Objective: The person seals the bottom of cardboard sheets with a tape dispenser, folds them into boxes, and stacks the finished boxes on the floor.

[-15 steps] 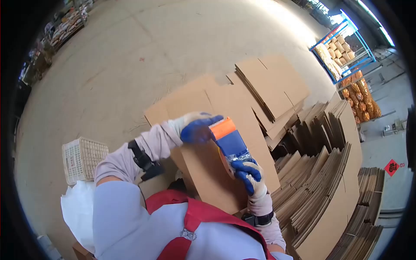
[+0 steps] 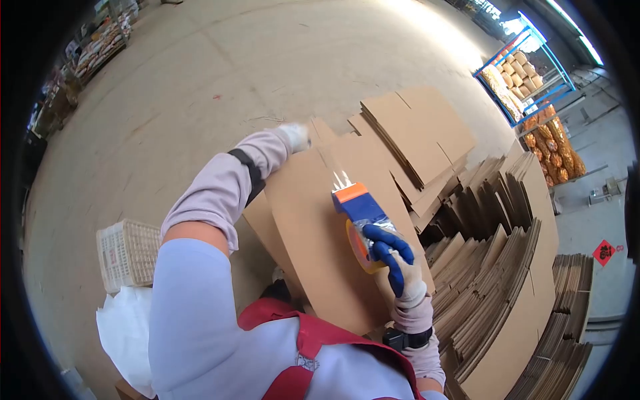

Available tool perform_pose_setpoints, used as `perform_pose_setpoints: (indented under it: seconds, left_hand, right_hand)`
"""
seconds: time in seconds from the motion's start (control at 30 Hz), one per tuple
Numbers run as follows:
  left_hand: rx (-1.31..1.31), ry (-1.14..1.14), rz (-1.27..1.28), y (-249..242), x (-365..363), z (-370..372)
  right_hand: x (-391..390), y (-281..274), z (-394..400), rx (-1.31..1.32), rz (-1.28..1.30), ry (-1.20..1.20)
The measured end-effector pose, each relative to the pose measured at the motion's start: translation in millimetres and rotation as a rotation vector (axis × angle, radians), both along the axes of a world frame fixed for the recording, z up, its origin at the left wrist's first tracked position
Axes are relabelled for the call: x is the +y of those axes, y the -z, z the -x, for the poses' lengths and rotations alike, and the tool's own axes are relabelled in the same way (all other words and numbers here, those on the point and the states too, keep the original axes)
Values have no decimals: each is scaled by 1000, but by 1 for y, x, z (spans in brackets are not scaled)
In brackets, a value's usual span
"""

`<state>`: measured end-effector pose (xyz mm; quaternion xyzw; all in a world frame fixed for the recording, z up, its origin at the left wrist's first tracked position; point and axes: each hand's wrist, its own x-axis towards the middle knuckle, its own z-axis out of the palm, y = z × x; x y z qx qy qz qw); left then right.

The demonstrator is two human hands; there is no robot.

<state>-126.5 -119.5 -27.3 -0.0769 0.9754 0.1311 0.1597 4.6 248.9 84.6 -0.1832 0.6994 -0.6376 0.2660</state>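
Observation:
My right hand [image 2: 393, 261], in a blue and white glove, grips an orange and blue tape dispenser [image 2: 359, 215] with a roll of tape, held above a large flat cardboard sheet [image 2: 320, 233]. My left hand [image 2: 294, 136], also gloved, reaches out to the far edge of that cardboard sheet and holds it there; its fingers are partly hidden behind the edge. The sheet leans up toward me over my red apron.
Stacks of flattened cardboard boxes [image 2: 413, 133] lie on the concrete floor ahead and many more stand on edge at the right [image 2: 507, 280]. A white plastic basket [image 2: 127, 253] and a white bag [image 2: 123, 330] sit at left. A blue rack [image 2: 527, 73] with goods stands far right.
My left hand left the tape dispenser and stretched out to the cardboard's far edge. My right hand with the dispenser moved slightly down and right.

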Motion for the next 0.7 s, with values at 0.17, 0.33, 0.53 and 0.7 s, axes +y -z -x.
perform_pose_setpoints:
  seconds: [0.17,0.33,0.53,0.7]
  left_hand:
    - [-35,115,141,68,-27,-10]
    - [-22,9,320,27,-20,-11]
    - [206,-219,18,-55,119,-41]
    - [261,-182,148,-27,93,-34]
  right_hand:
    - [-3,5,-3,23,84,-38]
    - [7,14,-3,136,125,-55]
    - [32,12,-11,383,74,-93]
    - [204,13,-130,130,59,-62]
